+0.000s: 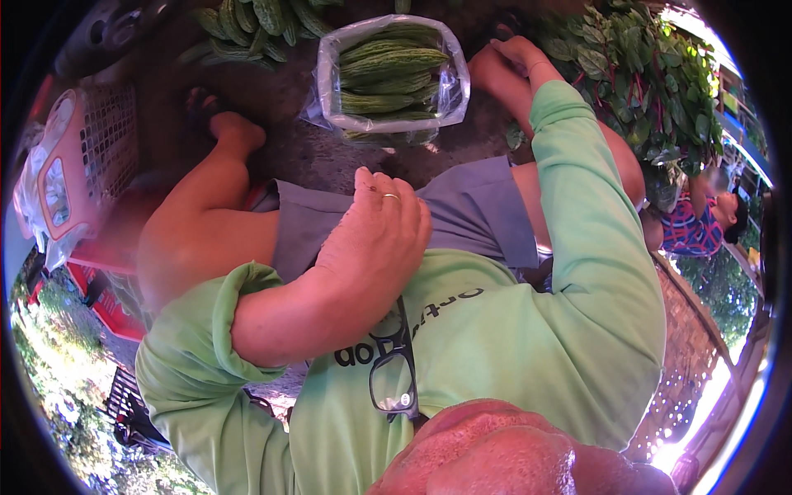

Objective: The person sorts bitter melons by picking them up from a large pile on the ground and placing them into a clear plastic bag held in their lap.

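My left hand (pixel 378 223) is raised in front of my shirt, its back showing and a ring on one finger. Its fingers bend away loosely closed, so anything inside the palm is hidden. My right hand (pixel 521 56) reaches down by my right foot, fingers laid against the ankle and nothing visible in them. Between my feet stands a container lined with clear plastic (pixel 462 95), filled with long ridged green bitter melons (pixel 392 70). More bitter melons (pixel 268 21) lie on the ground beyond it to the left.
Leafy greens with reddish stems (pixel 643 82) are heaped at the far right. A pink plastic crate (pixel 74 165) holding plastic bags stands at left, above something red (pixel 111 305). A person in a patterned top (pixel 693 227) is farther right. Dark-framed glasses (pixel 392 379) hang from my shirt.
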Available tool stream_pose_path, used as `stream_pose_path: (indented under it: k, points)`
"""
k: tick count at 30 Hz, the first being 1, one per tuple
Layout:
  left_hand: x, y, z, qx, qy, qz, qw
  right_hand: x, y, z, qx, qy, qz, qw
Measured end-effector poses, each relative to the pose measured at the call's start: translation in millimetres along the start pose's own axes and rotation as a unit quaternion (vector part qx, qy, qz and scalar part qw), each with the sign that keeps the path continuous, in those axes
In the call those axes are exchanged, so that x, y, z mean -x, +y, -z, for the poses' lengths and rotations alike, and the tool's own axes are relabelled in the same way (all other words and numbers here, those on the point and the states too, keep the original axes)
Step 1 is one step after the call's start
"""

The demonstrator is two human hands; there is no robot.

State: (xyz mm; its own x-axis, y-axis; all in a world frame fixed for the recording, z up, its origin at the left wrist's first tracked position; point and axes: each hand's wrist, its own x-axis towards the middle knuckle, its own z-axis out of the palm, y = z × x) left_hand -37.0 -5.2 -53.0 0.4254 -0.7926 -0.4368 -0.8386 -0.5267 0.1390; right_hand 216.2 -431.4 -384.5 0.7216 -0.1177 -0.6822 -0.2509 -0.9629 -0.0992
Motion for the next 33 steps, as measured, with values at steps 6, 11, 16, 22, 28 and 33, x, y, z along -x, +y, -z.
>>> stream_pose_path:
  k: [6, 11, 16, 22, 28, 33]
  points:
    - [6.0, -14.3, -2.0, 0.015, 0.067, 0.015, 0.998, -14.2, 29.9, -0.6, 0.002, -0.009, -0.038, 0.999]
    - [21.4, -35.1, 11.3, 0.091, 0.058, 0.085, 0.99, 14.5, -30.4, 0.4, 0.018, -0.058, -0.088, 0.994]
    - [24.1, -48.5, 28.6, 0.109, 0.097, 0.107, 0.983, 2.6, -98.3, 50.4, 0.293, -0.105, 0.056, 0.949]
    - [32.1, -53.1, 38.6, 0.065, 0.135, 0.12, 0.981, 3.7, -286.4, 47.4, 0.301, 0.128, 0.49, 0.808]
    - [33.0, -52.2, 34.5, 0.005, 0.252, 0.198, 0.947, 24.7, -423.1, -45.8, 0.063, 0.125, 0.405, 0.903]
    - [49.6, -59.3, 26.6, 0.035, 0.247, 0.218, 0.944, 51.4, -453.3, -67.9, 0.017, 0.146, 0.371, 0.917]
